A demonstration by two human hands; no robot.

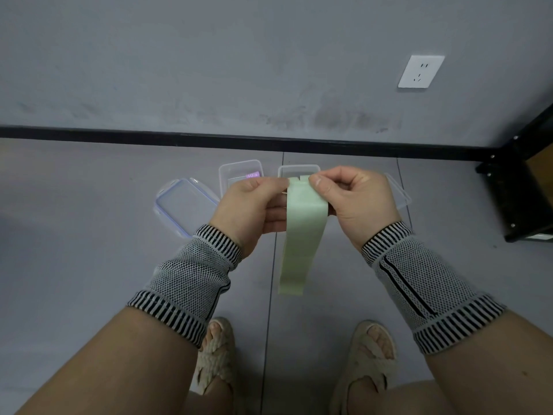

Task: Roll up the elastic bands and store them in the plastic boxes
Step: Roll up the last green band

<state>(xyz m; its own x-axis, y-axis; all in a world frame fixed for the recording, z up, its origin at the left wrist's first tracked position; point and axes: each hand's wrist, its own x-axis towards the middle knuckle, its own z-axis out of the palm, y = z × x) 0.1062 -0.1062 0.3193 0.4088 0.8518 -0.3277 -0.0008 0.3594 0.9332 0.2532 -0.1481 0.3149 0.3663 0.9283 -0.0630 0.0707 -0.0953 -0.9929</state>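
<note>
Green elastic band (302, 232) pinched at its top by left hand (254, 205) and right hand (356, 199); no legible writing.

- Grey wall (209, 55) at the far side, scuffed low down, with a white socket (420, 71) on the right.
- Black skirting (179, 136) meets grey floor (74, 235).
- Black frame (520, 190) far right.

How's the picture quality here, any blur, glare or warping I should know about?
Head view: soft, even light with no hard shadows or glare. Wide-angle warp bends the baseboard and stretches the forearms near the bottom. Both hands, left and right, and the green band are fairly sharp. The clear boxes behind are faint and partly hidden, and the lid looks slightly smeared.
</note>
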